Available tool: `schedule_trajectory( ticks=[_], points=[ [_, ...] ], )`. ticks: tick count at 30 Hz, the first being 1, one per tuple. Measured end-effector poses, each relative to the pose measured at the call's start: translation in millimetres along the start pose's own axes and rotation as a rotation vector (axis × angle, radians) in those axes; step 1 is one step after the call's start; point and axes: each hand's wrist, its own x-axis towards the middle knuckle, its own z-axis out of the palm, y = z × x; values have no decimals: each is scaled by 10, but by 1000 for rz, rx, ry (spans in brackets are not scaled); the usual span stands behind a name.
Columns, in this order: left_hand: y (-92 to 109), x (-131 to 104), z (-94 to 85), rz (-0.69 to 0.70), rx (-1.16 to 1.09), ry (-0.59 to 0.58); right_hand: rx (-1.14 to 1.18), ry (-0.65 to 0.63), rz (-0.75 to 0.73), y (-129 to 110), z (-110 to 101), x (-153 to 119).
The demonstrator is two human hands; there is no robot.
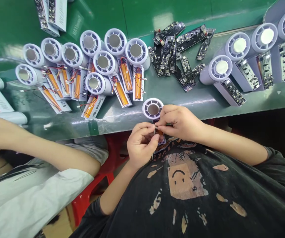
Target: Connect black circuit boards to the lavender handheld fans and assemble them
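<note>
A light purple handheld fan [153,108], with a round metal disc in its ring, sits at the table's front edge, its opened handle toward my body. My left hand [142,142] is closed at the handle, thumb and fingers along its left side. From the right, my right hand [182,121] pinches at the same spot, fingertips nearly meeting the left ones. A tiny pale piece shows between the fingertips, too small to name. Part of the handle's dark and orange inside is visible; the rest is hidden by my hands.
Several fans with orange batteries [122,94] and loose wires stand at left. A pile of circuit boards [168,49] lies behind my hands. Fans with boards fitted [233,92] line the right. A co-worker's arm [58,150] reaches in at left, by a red stool [82,201].
</note>
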Motion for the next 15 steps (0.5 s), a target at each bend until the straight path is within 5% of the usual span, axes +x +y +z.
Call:
schedule_trajectory(
  ticks=[5,11,15],
  points=[
    [18,40,-26,-44,-65,9,-23,169,93,-32,-45,-59],
    [-13,-63,-6,-89,-177,13,297,-274,499,-185,-2,-220],
    [-14,-82,-35,7,166,-20,298,-200,613,-226,62,-245]
  ],
)
